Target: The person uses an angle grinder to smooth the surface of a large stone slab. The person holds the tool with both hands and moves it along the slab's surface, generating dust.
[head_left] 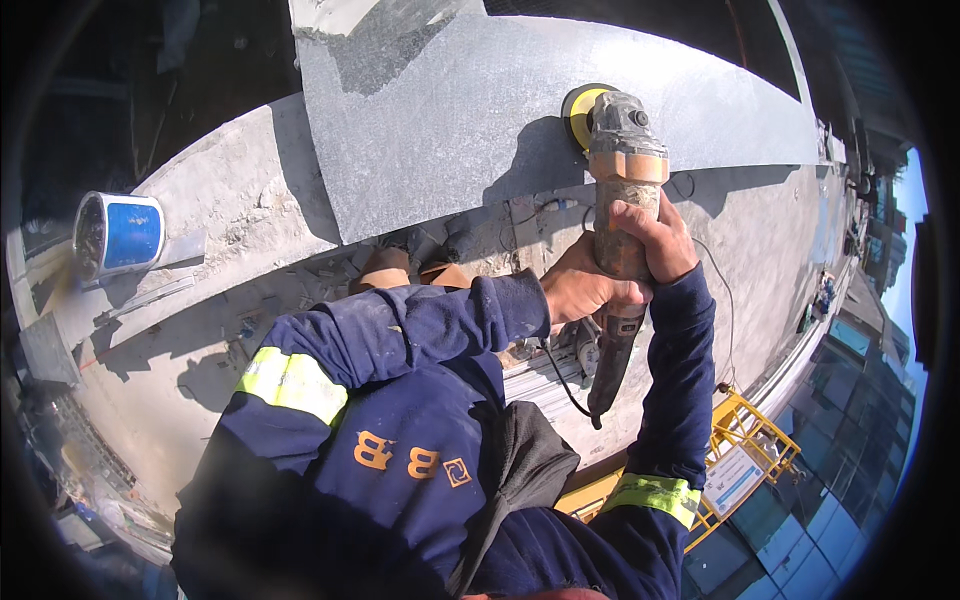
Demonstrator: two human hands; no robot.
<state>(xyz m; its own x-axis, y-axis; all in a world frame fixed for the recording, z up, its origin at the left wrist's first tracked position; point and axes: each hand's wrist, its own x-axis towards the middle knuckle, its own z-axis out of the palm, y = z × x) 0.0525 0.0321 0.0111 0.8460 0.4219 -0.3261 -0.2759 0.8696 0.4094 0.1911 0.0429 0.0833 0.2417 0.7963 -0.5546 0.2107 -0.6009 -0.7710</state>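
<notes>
Both my hands are wrapped round the body of a dusty orange-and-black angle grinder [624, 215]. My left hand [585, 285] grips it lower down, towards the handle end. Higher up, my right hand [657, 235] holds it from the right side, thumb across the body. A yellow disc with a black rim [588, 115] sits at the grinder's head, over a large grey metal sheet [430, 130]; whether it touches the sheet I cannot tell. From the tool's lower end a black cord [565, 378] curves away. The grinder's shadow falls on the sheet left of the disc.
A white bucket with a blue label [120, 236] stands on the dusty ledge at left. Rubble and offcuts lie on the floor below the sheet. A yellow metal frame [745, 450] stands at lower right, beside a drop towards glass buildings [820, 480]. My boots [385, 268] show beneath the sheet's edge.
</notes>
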